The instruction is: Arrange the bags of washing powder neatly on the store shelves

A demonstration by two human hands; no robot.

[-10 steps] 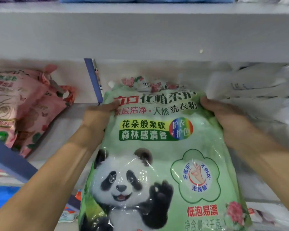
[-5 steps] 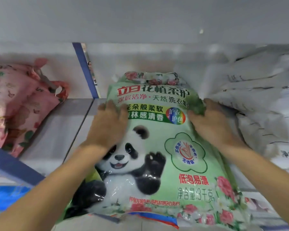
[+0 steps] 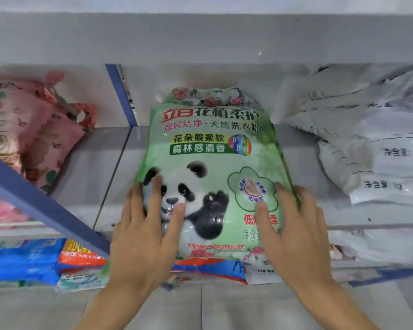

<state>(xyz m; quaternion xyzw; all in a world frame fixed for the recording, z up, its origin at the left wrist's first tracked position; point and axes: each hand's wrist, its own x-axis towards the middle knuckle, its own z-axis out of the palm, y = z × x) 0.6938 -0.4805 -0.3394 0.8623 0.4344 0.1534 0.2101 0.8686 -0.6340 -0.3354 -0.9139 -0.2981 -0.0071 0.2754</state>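
Note:
A green washing powder bag [image 3: 212, 148] with a panda picture lies flat on the grey shelf [image 3: 91, 167], its top toward the back wall. Another green bag with roses [image 3: 208, 97] peeks out behind it. My left hand [image 3: 143, 234] rests with straight fingers on the bag's lower left part, over the panda. My right hand [image 3: 293, 229] lies flat with spread fingers on the bag's lower right edge. Both hands press on the bag without gripping it.
Pink bags [image 3: 31, 129] are piled at the shelf's left, behind a blue upright [image 3: 119, 94]. White bags [image 3: 377, 148] are stacked at the right. Blue and orange bags [image 3: 76, 260] lie on the shelf below. A blue rail [image 3: 41, 206] slants across the left.
The green bag has slid farther back onto the shelf. My hands moved from its upper sides down to its lower part and now lie flat on it.

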